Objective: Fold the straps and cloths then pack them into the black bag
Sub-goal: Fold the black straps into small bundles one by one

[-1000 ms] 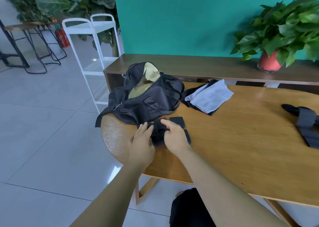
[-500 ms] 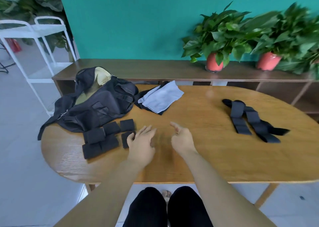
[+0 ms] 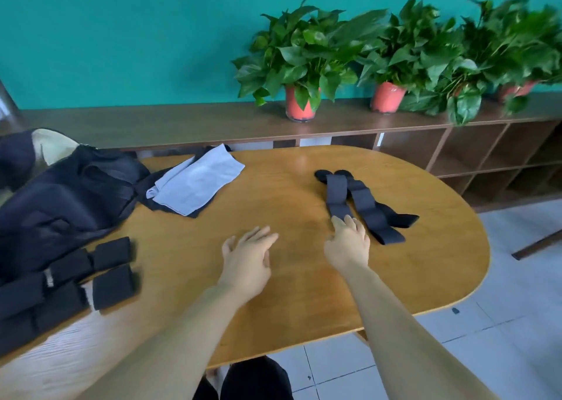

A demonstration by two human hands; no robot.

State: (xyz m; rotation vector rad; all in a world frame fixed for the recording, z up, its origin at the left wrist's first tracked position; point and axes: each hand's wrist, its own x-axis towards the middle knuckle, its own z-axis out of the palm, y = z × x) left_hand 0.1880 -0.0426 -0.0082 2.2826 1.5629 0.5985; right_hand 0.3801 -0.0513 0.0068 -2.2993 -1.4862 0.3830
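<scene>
Head view: the loose straps [image 3: 363, 206] lay on the right half of the table [image 3: 282, 192], their long axis running 11 to 5 o'clock. Our right hand [image 3: 346, 244], fingers spread and pinching nothing, touched one strap's near end at its 12 o'clock. Our left hand [image 3: 246, 256] hovered spread, farther off, so we judged the right better placed.

Left grip [image 3: 246, 256]: I have taken it off the folded straps [image 3: 112, 284]; it now hangs loose-fingered over the middle of the surface [image 3: 304, 293].
Right grip [image 3: 346, 244]: gone from the folded straps to right of centre, fingertips at the near end of the long straps [image 3: 365, 208].
Folded straps: let go, lying alone at lower left of the frame.
View: swung right; the black bag [image 3: 60, 198] has slid to the left edge.
</scene>
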